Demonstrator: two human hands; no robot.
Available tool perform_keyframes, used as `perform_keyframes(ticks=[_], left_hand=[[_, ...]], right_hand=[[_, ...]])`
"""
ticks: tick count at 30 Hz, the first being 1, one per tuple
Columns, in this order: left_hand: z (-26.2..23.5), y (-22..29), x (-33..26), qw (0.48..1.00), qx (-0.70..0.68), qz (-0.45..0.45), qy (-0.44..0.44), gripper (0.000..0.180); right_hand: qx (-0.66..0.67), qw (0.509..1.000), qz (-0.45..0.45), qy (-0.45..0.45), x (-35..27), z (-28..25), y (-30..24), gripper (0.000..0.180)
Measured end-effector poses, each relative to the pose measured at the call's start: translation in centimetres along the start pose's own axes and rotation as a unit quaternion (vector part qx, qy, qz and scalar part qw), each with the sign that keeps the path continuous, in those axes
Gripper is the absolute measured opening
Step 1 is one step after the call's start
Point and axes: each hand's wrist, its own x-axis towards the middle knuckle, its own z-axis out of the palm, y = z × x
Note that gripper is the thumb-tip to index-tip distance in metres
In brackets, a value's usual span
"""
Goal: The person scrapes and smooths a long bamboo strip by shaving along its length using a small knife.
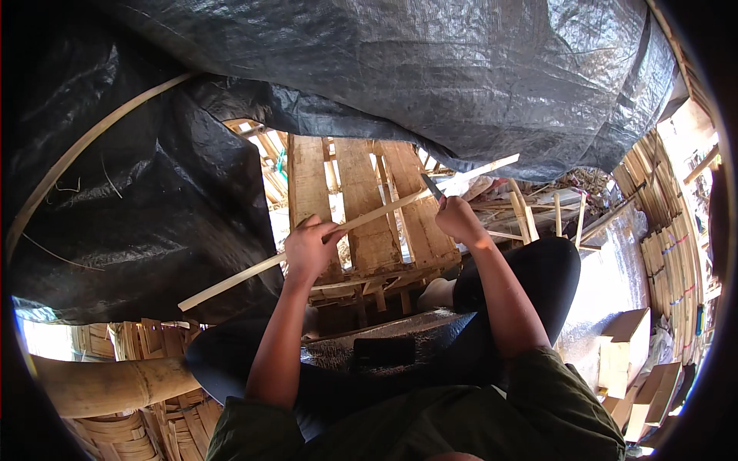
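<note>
My left hand (310, 247) grips a long thin bamboo strip (231, 281) that runs from lower left up to the right, toward the tarp's edge. My right hand (459, 219) is closed on a knife (430, 185) whose dark blade points up and left and meets the strip near its upper part. Both forearms come up from the lower edge over my dark-clad knees (538, 269). A padded silver-grey mat (384, 346) lies across my lap.
A black plastic tarp (430, 69) hangs overhead and at left, with a curved bamboo strip (84, 146) against it. A wooden pallet (361, 207) stands in front. Bundles of split bamboo (673, 253) stack at right, cardboard boxes (626, 346) below them, a thick bamboo pole (108, 384) lower left.
</note>
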Motion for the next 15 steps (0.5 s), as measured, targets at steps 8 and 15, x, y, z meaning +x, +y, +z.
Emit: perform_keyframes(ticks=[8, 15], left_hand=[[-0.8, -0.4, -0.7, 0.999, -0.042, -0.001, -0.015, 0.018], [-3.0, -0.9, -0.4, 0.994, -0.067, -0.04, -0.082, 0.019]], right_hand=[[0.101, 0.981, 0.158, -0.044, -1.3, -2.6, -5.0, 0.036], [0.022, 0.996, 0.084, -0.033, -0.9, -1.1, -2.9, 0.037]])
